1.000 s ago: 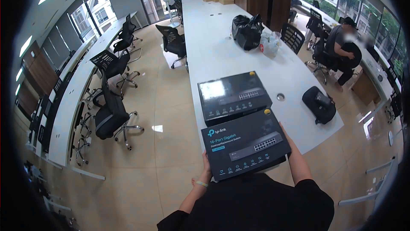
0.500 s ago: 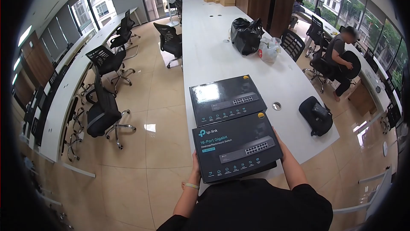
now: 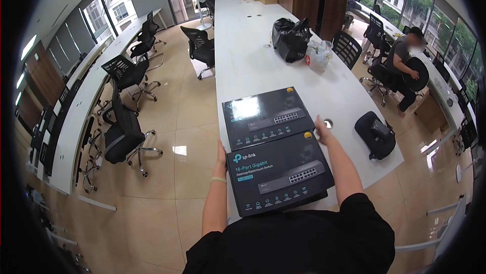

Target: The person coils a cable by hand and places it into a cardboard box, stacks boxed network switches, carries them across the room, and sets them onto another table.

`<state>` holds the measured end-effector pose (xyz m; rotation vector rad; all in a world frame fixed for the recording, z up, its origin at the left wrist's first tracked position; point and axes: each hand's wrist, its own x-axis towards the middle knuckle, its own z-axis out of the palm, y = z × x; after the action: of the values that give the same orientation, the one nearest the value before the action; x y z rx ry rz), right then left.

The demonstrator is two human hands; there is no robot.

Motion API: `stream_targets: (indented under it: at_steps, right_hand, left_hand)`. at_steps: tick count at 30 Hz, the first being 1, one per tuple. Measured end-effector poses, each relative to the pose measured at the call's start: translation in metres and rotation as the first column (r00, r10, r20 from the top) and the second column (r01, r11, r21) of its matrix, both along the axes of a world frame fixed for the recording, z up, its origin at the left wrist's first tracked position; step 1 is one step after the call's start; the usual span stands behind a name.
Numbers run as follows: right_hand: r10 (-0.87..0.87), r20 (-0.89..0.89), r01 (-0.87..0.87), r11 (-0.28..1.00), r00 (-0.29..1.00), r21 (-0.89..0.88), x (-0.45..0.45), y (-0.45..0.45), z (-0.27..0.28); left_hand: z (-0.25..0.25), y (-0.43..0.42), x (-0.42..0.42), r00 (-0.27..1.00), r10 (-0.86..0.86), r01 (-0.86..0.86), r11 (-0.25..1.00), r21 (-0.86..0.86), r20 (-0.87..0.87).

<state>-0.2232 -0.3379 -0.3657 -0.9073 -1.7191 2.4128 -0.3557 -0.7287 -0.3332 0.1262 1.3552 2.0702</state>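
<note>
Two black tp-link network switch boxes lie one behind the other on the white table. The near box point(image 3: 278, 175) shows "16-Port Gigabit" lettering; a dark edge of something shows beneath its front right side. Behind it, the far box point(image 3: 268, 117) has a bright glare on its lid. My left hand point(image 3: 221, 153) is upright at the left side, by the near box's far corner, fingers stretched out. At the right, my right hand point(image 3: 322, 131) is beside the far box's near right corner, fingers extended. Neither hand is wrapped round a box; whether they touch is hard to tell.
A black pouch point(image 3: 375, 135) lies right of the boxes, past a cable hole point(image 3: 328, 123). Further back are a black plastic bag point(image 3: 292, 40) and a clear bag point(image 3: 319, 56). Office chairs point(image 3: 124, 124) stand left. A seated person point(image 3: 405, 64) holds a round black object at right.
Both my hands have slid forward from the sides of the near box towards the far box. The boxes stay in almost the same place.
</note>
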Motion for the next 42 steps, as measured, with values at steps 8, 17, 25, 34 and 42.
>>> stream_targets:
  at_steps: [8, 17, 25, 34, 42]
  right_hand:
    - [0.281, -0.086, -0.293, 0.906, 0.956, -0.305, -0.002, -0.031, 0.010]
    - [0.241, -0.057, -0.247, 0.918, 0.969, -0.310, 0.004, -0.035, 0.017]
    - [0.037, 0.020, -0.035, 0.997, 0.999, -0.063, 0.030, -0.063, 0.050]
    - [0.073, -0.126, -0.081, 0.995, 0.989, -0.060, 0.130, -0.114, -0.039]
    - [0.075, -0.154, -0.089, 0.992, 0.985, -0.089, 0.162, -0.127, -0.063]
  left_hand:
    - [-0.024, 0.012, -0.021, 0.996, -0.069, 0.058, 0.979, 0.197, 0.050]
    - [-0.029, 0.011, -0.018, 0.999, 0.015, -0.024, 0.979, 0.200, 0.044]
    - [-0.028, -0.008, 0.020, 0.990, -0.143, 0.143, 0.984, 0.102, -0.002]
    - [-0.098, -0.042, 0.086, 0.998, 0.007, -0.015, 0.991, 0.130, 0.064]
    - [-0.102, -0.031, 0.065, 0.999, 0.010, -0.018, 0.981, 0.193, 0.044]
